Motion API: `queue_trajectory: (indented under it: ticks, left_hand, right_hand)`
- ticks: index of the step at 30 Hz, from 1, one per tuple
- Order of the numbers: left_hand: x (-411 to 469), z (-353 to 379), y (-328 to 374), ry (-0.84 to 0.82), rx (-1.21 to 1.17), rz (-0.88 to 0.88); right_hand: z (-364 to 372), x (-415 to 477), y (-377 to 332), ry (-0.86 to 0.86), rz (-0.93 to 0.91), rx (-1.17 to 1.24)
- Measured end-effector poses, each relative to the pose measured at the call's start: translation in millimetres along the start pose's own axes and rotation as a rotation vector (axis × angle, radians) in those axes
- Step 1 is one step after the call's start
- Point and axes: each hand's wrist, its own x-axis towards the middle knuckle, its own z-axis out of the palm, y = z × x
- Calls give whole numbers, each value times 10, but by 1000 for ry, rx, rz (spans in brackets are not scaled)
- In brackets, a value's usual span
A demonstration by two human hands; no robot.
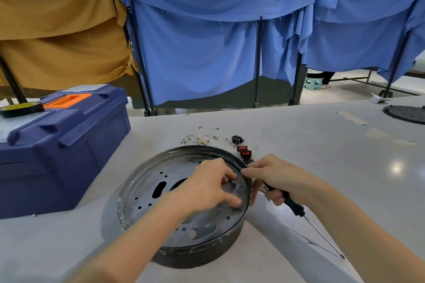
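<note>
Two hands work at the round metal housing (pixel 147 181), which sits on the grey table (pixel 322 145) beside the blue toolbox (pixel 69 145). Left hand (pixel 207 187): the forearm crosses the perforated plate and the fingers bend down onto it near the right rim; blur hides whether they pinch a part. Right hand (pixel 276 177): the lower fingers curl round the screwdriver (pixel 296 208) handle, the shaft points back toward the person, and the thumb and forefinger are at the rim. Markings on the red switches (pixel 245 153) are too small to read.
</note>
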Motion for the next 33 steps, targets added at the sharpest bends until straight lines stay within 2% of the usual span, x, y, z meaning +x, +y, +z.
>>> queue_trajectory:
  ticks: [3,8,19,21,23,25,26,29,31,33]
  left_hand:
    - [78,-13,-102,-18,110,87]
    - [91,38,-257,-55,-25,118]
    - [-6,114,-158,-40,-20,169]
    - [-3,123,-129,-9,-26,161]
    - [4,133,-104,10,-4,164]
    - [-1,143,-90,14,5,166]
    - [-6,144,-91,14,2,166]
    - [-21,149,-104,13,-17,162]
    - [-32,157,-113,12,-25,158]
    - [-41,159,-121,19,-42,156]
  right_hand:
    - [1,30,22,10,-40,-45]
    - [31,52,29,23,-102,-78]
    - [-215,-39,-2,-176,-19,-191]
    - [-273,-75,-79,-79,-35,-197]
    - [-369,-90,-231,189,-174,-59]
    - [-495,-137,-427,428,-394,268]
    - [-543,-185,-536,465,-510,468]
    - [-556,-304,-746,290,-730,866]
    - [-453,-298,-761,196,-758,955]
    - [-312,-233,-716,206,-729,968]
